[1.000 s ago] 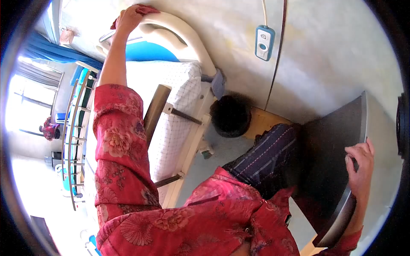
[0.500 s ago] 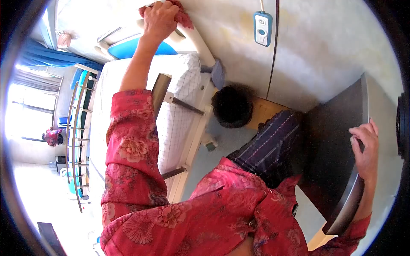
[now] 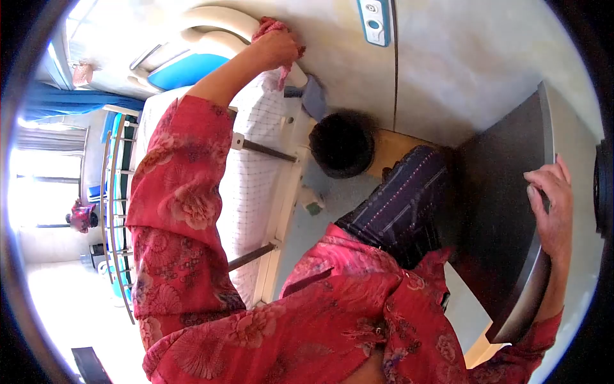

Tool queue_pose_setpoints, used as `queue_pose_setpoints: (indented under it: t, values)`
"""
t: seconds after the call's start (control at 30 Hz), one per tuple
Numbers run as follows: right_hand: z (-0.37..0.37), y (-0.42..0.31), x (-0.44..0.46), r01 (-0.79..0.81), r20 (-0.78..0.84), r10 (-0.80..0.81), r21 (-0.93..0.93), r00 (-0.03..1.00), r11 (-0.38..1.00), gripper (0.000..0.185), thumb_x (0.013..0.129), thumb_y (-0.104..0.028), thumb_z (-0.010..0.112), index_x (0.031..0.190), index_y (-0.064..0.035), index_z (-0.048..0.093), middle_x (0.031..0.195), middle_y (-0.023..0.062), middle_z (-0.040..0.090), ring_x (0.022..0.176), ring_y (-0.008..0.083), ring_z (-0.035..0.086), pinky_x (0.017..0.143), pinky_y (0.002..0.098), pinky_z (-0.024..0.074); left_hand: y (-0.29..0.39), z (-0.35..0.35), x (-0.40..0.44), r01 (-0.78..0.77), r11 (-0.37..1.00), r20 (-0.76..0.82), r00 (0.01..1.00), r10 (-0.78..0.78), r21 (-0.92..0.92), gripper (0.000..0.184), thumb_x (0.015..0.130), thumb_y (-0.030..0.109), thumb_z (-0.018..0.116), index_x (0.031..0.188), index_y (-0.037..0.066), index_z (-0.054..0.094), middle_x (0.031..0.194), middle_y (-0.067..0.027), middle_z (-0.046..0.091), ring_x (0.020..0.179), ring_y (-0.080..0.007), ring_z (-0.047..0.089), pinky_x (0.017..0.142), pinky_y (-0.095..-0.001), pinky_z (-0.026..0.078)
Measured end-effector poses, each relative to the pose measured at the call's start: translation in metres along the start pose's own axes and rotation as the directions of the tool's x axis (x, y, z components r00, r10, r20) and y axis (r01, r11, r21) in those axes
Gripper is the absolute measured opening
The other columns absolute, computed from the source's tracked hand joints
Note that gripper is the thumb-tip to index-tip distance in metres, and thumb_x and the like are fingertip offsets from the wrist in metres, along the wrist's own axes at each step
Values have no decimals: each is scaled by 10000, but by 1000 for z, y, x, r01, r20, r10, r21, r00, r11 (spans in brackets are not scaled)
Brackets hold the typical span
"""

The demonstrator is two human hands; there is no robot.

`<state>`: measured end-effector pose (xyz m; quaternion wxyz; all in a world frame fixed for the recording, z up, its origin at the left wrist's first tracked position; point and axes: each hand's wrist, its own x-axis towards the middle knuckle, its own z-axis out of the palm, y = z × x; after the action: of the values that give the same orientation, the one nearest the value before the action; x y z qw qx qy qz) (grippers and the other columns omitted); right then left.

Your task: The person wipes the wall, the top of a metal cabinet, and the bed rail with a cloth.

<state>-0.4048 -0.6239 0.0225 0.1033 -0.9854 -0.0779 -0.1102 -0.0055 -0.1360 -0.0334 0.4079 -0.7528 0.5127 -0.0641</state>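
My left hand (image 3: 280, 51) is closed on a crumpled red cloth (image 3: 268, 27). It is at the curved cream headboard (image 3: 220, 19) of a bed, near its lower end by the wall, and part of the cloth hangs below my fingers. My right hand (image 3: 555, 192) holds nothing. Its fingers are bent and its thumb stands apart, over the light edge of a dark-topped cabinet (image 3: 499, 185).
Beside the bed's mattress (image 3: 252, 185) is a metal rail (image 3: 268, 151). A black round bin (image 3: 342, 144) stands by the wall. Above hangs a power socket (image 3: 374, 22). Another person (image 3: 82, 216) is far off near the window.
My left hand has moved right and down along the headboard with the red cloth. The view has shifted, and my right hand stays by the cabinet edge.
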Motion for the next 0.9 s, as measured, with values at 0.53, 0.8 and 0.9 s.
queue_pose_setpoints:
  t: [0.53,0.8,0.9]
  values:
    - [-8,-6,4,8,2,-8,59,1000,998,175,804,-9,697,977,-32,716,878,113,676,921,291,647,1179,532,327,22,58,34,-227,972,98,968,232,-60,228,767,288,736,945,147,761,1027,-26,714,1061,-269,663,838,-457,514]
    - [-12,-7,5,17,-6,-16,94,1000,995,182,795,14,693,972,-27,706,871,111,684,904,287,650,1177,530,328,60,81,67,-60,970,233,966,116,-237,581,393,483,939,844,133,829,932,-46,783,934,-294,737,910,-418,521]
    - [-12,-12,7,-9,-10,11,148,1000,989,185,791,40,680,964,-24,694,825,94,666,880,273,646,1187,527,318,71,72,82,-18,959,417,898,139,-283,468,474,410,873,844,127,825,927,-73,781,935,-303,742,893,-428,537]
